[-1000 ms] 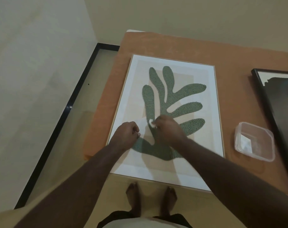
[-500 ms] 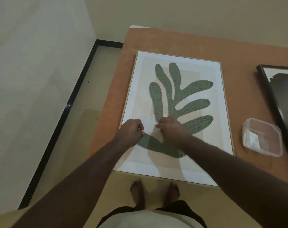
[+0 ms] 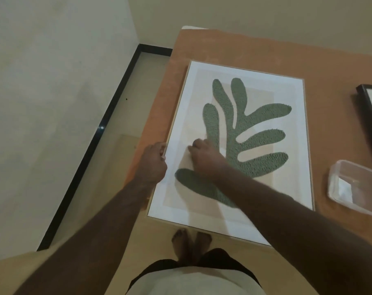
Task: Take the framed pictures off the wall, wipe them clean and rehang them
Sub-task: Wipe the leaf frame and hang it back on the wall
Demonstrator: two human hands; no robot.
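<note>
A large framed picture of a green leaf point(image 3: 244, 133) lies flat on the orange-covered table point(image 3: 234, 47), its near end overhanging the table's front edge. My left hand point(image 3: 154, 160) sits at the frame's left edge, fingers curled against the thin wooden rim. On the glass just left of the leaf's stem, my right hand point(image 3: 204, 158) presses down with curled fingers. The small white wipe it holds is almost wholly hidden under the fingertips.
A clear plastic container point(image 3: 355, 188) stands on the table to the right of the picture. Beyond it a black-framed picture point(image 3: 370, 107) lies at the right edge of view. The wall and black skirting point(image 3: 91, 158) run along the left; my bare feet point(image 3: 191, 241) are below.
Both hands slid left across the picture. My left hand went from the glass to the frame's left edge. My right hand moved off the leaf's stem onto the pale area.
</note>
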